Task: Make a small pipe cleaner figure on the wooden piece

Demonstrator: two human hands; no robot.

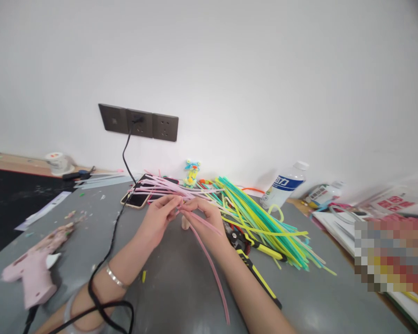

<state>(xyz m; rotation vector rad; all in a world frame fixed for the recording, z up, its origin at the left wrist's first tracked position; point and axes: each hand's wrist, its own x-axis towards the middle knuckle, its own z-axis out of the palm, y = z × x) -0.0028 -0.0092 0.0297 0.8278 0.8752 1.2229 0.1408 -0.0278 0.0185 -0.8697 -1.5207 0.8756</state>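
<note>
My left hand [159, 217] and my right hand [205, 220] meet over the grey table [181, 283], both pinched on a pink pipe cleaner [209, 260]. Its long end trails down toward me, past my right forearm. Behind the hands lies a loose bunch of pink pipe cleaners [160, 186]. A thick pile of green and yellow pipe cleaners [261, 218] spreads to the right of my right hand.
A pink glue gun [35, 271] lies at the left, its black cord [107, 250] running to the wall socket [138, 122] and over my left forearm. A phone [136, 199], yellow-handled pliers [254, 260], a water bottle [284, 184], a small pipe-cleaner figure [192, 171] and papers [337, 222] surround the work.
</note>
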